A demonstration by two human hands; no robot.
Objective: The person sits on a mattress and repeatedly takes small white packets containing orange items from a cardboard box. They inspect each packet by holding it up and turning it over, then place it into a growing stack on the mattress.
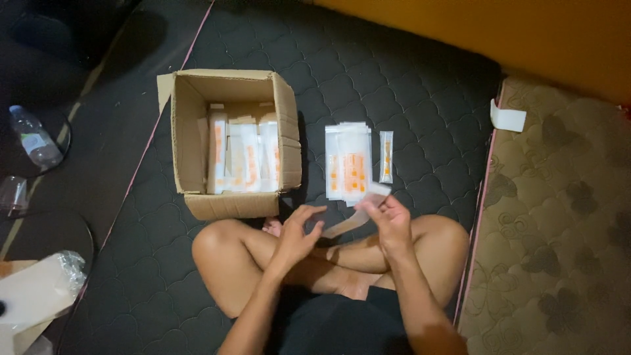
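I sit cross-legged on a black quilted mattress [407,85]. My right hand [389,218] pinches a thin clear sleeve [351,221] held over my legs. My left hand [299,231] hovers open beside the sleeve's lower end, fingers spread, not clearly touching it. Just beyond my hands lies a stack of clear packets with orange print [348,167]. A single narrow packet [386,156] lies to the right of the stack. An open cardboard box [230,205] stands to the left, holding several similar packets upright.
A plastic water bottle [33,138] lies at the far left near a clear glass [13,195]. A crumpled plastic bag [43,289] sits at the bottom left. A brown patterned mattress [559,250] adjoins on the right, with a white paper scrap [507,118] near its top. An orange wall rises behind.
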